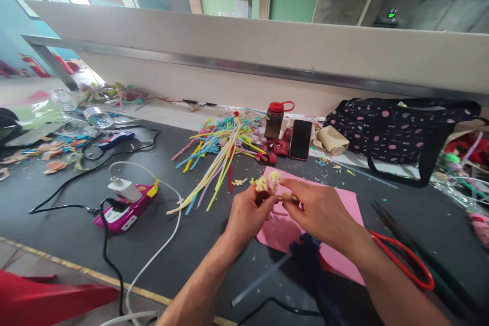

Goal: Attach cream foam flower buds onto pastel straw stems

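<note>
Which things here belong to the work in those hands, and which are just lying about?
Seemingly part of the work:
yellow-tufted piece between the left hand and right hand
pink sheet beneath
probably the coloured fuzzy stems and red-handled tool

Apparently just lying about:
phone
red-capped bottle
patterned bag
power strip

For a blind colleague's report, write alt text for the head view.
A person's left hand and right hand hold small pale-yellow fuzzy pieces over a pink sheet on a dark table. Beyond are colourful fuzzy stems, a red-capped bottle and a phone.
</note>
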A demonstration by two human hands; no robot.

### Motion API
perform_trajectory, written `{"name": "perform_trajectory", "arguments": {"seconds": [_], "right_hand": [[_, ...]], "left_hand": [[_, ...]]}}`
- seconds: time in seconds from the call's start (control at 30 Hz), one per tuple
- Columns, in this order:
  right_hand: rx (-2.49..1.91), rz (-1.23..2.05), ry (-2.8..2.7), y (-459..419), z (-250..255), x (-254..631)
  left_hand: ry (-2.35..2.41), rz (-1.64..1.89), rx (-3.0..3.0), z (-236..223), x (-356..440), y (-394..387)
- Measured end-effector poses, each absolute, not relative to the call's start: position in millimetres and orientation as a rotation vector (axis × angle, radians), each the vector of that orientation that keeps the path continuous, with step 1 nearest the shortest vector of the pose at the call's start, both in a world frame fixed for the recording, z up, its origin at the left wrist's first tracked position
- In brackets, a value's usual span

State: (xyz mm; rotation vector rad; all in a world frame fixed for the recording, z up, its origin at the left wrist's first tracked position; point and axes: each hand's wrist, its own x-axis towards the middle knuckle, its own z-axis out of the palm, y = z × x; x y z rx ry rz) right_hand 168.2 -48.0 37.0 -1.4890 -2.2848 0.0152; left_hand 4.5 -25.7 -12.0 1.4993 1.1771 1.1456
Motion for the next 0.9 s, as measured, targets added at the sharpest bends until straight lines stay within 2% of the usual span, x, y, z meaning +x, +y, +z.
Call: {"name": "perform_trajectory", "arguments": {"seconds": [0.27,0.53,0.73,0.9], "right_hand": [[-1.531,-0.192,-2.296,-59,25,149],[-1.466,0.195,-2.115,-48,14,145],[-1.439,0.231,-2.016,-41,10,152],[-1.406,0.216,-2.007,-39,6,151]], "left_hand": [[1.091,1.181,1.352,-15,3,-23],[0.928,1.114,1.078,-16,3,-18],[0.855,1.018,1.015,-10,2,-19],[0.912,1.076,1.002,-11,5,-21]]}}
